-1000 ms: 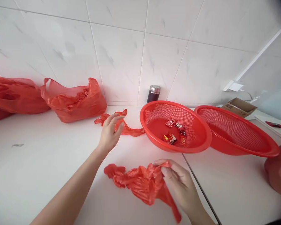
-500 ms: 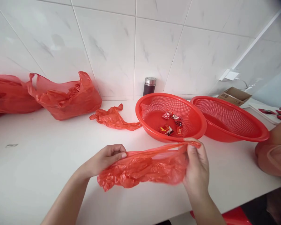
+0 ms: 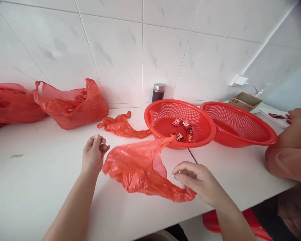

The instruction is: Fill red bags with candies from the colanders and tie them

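Note:
A crumpled red plastic bag (image 3: pixel 140 167) spreads out in front of me, one handle reaching up to the rim of the nearer red basket (image 3: pixel 209 138). My left hand (image 3: pixel 93 154) is just left of the bag, apart from it, with loosely curled fingers and nothing visible in them. At the bag's right end, my right hand (image 3: pixel 199 182) is half curled, with a gap between thumb and forefinger. Its lower fingers are close to the bag's other handle; whether they touch it is hard to see. Several small wrapped packets (image 3: pixel 184 126) lie in the nearer basket.
Behind the bag lies another crumpled red bag (image 3: pixel 121 125). Stuffed red bags (image 3: pixel 75 107) line the wall at left. A dark flask (image 3: pixel 158 93), a second red basket (image 3: pixel 240 124) and a cardboard box (image 3: pixel 245 101) stand at the back. Another person's arm (image 3: pixel 288 150) rests at right.
Both hands have come off the bag's upper edge. My left hand has moved left and up, my right hand slightly left and lower. The bag has spread and tilted down to the right.

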